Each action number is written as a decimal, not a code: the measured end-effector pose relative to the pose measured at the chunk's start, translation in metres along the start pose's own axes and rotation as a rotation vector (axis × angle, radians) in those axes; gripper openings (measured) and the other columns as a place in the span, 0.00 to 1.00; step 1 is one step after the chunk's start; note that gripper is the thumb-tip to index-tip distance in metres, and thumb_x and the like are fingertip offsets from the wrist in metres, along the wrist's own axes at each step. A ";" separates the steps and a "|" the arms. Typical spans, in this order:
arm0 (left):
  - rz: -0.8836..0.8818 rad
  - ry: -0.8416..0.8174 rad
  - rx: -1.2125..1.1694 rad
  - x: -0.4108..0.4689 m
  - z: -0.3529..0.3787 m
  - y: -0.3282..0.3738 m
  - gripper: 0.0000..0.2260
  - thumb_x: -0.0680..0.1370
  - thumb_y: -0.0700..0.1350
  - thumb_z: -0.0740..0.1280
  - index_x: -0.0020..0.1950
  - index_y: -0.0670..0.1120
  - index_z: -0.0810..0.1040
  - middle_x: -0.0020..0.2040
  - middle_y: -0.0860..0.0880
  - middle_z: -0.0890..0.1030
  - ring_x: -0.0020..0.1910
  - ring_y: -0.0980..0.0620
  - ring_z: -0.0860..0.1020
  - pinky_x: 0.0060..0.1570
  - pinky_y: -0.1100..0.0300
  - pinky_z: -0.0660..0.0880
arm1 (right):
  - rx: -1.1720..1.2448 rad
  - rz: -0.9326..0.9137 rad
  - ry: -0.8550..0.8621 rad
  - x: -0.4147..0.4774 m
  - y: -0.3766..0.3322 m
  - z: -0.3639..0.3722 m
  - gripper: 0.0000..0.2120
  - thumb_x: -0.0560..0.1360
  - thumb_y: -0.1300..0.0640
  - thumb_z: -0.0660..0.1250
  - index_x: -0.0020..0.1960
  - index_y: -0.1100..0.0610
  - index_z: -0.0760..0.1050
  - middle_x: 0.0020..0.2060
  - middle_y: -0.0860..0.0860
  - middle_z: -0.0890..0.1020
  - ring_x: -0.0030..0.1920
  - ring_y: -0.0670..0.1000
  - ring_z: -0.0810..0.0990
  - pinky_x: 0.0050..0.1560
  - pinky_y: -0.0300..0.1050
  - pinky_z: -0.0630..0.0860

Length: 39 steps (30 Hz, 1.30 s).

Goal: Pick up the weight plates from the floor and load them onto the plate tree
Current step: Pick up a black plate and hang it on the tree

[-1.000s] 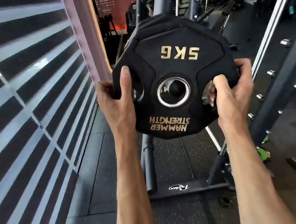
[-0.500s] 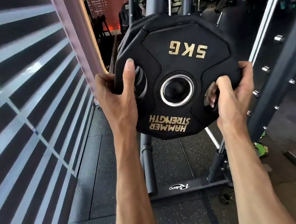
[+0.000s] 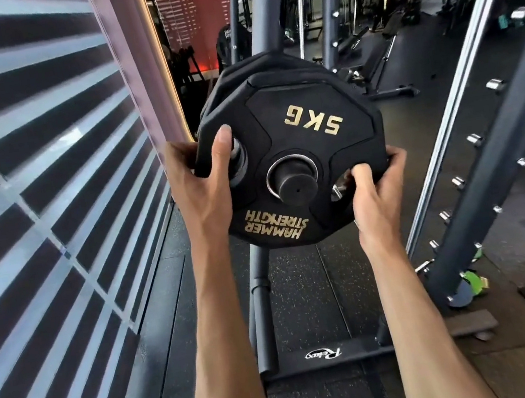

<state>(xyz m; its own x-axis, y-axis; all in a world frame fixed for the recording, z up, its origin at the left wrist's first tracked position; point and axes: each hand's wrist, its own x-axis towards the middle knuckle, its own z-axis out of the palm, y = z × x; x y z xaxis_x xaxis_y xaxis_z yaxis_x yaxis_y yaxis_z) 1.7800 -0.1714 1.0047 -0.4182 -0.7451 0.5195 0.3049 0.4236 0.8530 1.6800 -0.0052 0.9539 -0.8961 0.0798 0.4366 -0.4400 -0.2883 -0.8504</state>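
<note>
1. The 5 kg plate (image 3: pixel 301 145) is threaded onto the plate tree's peg (image 3: pixel 296 187). The peg's black end pokes out through the steel-ringed centre hole.
2. A second plate (image 3: pixel 235 70) shows past the rim from 10 to 12 o'clock. It appears to sit further back on the same peg.
3. The left hand (image 3: pixel 205 187) grips the rim at 9 o'clock. Its thumb (image 3: pixel 222 143) lies flat on the face beside the grip slot, and the other fingers wrap behind the edge, out of sight.
4. The right hand (image 3: pixel 375 188) holds the rim at 4 o'clock, its fingers (image 3: pixel 359 172) curled into the lower grip slot.
5. The step in hand looks like seating the plate. Push evenly from both sides along the peg, keeping the face square so the ring does not bind.
6. Pinching is the likely risk. Draw the wrapped fingers out from behind before the two plates meet, then finish with flat palms on the face.
7. Let go only once the peg bears the weight. The tree's base (image 3: pixel 322 355) lies at 6 o'clock on the rubber floor (image 3: pixel 301 288), so keep feet back from there.
</note>
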 end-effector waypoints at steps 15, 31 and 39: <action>0.038 0.068 0.090 0.029 0.021 -0.022 0.25 0.71 0.71 0.67 0.49 0.51 0.69 0.50 0.46 0.77 0.51 0.46 0.76 0.54 0.46 0.75 | -0.177 0.143 -0.140 0.035 0.021 0.012 0.12 0.79 0.62 0.59 0.62 0.60 0.63 0.46 0.47 0.76 0.42 0.39 0.74 0.40 0.27 0.71; -0.446 0.320 -0.054 -0.103 0.040 -0.092 0.07 0.82 0.49 0.60 0.50 0.46 0.70 0.47 0.40 0.82 0.41 0.46 0.81 0.38 0.66 0.75 | -0.416 0.338 -0.156 -0.023 0.047 -0.088 0.15 0.80 0.54 0.65 0.65 0.56 0.71 0.47 0.49 0.81 0.46 0.45 0.80 0.52 0.45 0.77; -0.785 -0.141 0.100 -0.249 0.158 -0.118 0.02 0.77 0.46 0.62 0.44 0.50 0.70 0.45 0.41 0.84 0.44 0.44 0.83 0.50 0.50 0.78 | -0.558 0.653 -0.110 -0.049 0.097 -0.249 0.11 0.77 0.52 0.66 0.56 0.55 0.76 0.46 0.52 0.84 0.48 0.55 0.84 0.52 0.53 0.79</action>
<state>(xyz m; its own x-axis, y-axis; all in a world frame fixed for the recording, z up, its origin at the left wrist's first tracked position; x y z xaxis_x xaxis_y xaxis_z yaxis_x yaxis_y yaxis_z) 1.7133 0.0452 0.7822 -0.5845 -0.7757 -0.2379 -0.1984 -0.1476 0.9689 1.6670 0.2001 0.7774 -0.9814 -0.0399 -0.1880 0.1706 0.2691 -0.9479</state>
